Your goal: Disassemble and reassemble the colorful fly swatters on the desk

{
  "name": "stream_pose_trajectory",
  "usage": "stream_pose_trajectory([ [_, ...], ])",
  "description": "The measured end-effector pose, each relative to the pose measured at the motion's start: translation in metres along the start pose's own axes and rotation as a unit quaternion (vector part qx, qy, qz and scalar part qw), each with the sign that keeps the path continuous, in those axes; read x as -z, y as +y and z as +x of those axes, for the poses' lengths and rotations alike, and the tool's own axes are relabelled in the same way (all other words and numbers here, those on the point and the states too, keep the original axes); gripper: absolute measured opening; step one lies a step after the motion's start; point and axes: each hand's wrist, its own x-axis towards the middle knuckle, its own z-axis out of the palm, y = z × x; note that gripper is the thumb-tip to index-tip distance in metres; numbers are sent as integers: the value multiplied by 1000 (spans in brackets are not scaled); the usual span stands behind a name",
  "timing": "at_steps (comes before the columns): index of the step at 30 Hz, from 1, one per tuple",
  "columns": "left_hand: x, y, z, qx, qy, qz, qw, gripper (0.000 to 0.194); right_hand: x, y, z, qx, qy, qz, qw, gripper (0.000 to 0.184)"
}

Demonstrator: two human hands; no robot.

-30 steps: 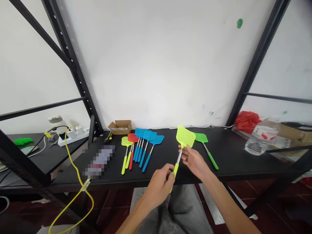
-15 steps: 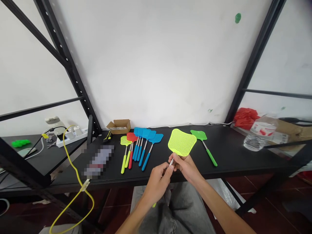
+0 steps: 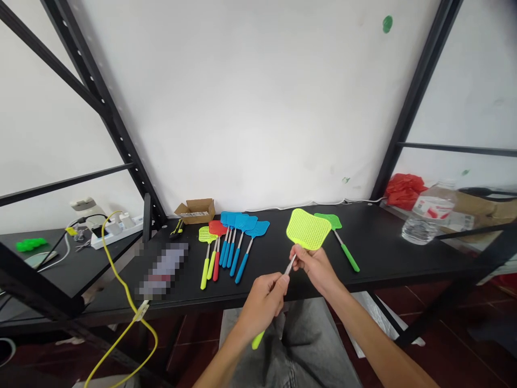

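Note:
Both my hands hold a yellow-green fly swatter (image 3: 308,229) above the front edge of the black table (image 3: 383,258). My left hand (image 3: 264,302) is wrapped round its handle, whose yellow end pokes out below the fist. My right hand (image 3: 315,265) pinches the silver shaft just under the mesh head. On the table to the left lies a row of several fly swatters (image 3: 230,245) in blue, red and yellow. A green fly swatter (image 3: 338,237) lies flat just right of the held one.
A small cardboard box (image 3: 197,209) stands at the back. A blurred flat item (image 3: 163,268) lies left. A water bottle (image 3: 428,218) and red bag (image 3: 404,188) sit right. A yellow cable (image 3: 117,280), power strip (image 3: 117,226) and black rack posts (image 3: 407,102) flank the table.
The swatter was pushed shorter with my hands close together, then drawn out a little again; its head dropped and rose back. The view shifted slightly.

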Motion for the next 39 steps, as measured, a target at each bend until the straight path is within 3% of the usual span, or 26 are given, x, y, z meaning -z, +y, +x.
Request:
stream_pose_trajectory([
  [4, 10, 12, -9, -47, 28, 233, 971, 45, 27, -16, 11, 27, 88, 38, 995, 33],
  [6, 14, 18, -11, -59, 26, 299, 952, 42, 41, -24, 14, 40, 116, 39, 992, 31],
  [10, 17, 25, -11, -62, 14, 321, 945, 40, 49, -34, 15, 44, 130, 33, 990, 31],
  [14, 16, 24, -10, -42, 1, 250, 967, 40, 35, -35, 11, 46, 119, 44, 991, 32],
  [17, 13, 19, -7, -22, 0, 170, 985, 37, 18, -29, 5, 26, 68, 20, 997, 34],
  [21, 7, 12, -3, -8, 23, 93, 995, 42, -5, -14, -8, -21, -79, -63, 995, 39],
  [24, 5, 9, -2, 3, 10, 84, 996, 46, -15, -8, -15, -34, -173, -116, 978, 41],
  [26, 5, 8, -2, 3, 3, 100, 995, 47, -15, -8, -16, -25, -189, -150, 970, 43],
  [33, 6, 8, -1, -55, 42, 185, 980, 44, -4, -6, -8, -19, -140, -165, 976, 49],
  [39, 5, 9, -3, -47, 30, 231, 971, 44, 12, -17, 4, -18, -28, -103, 994, 51],
])
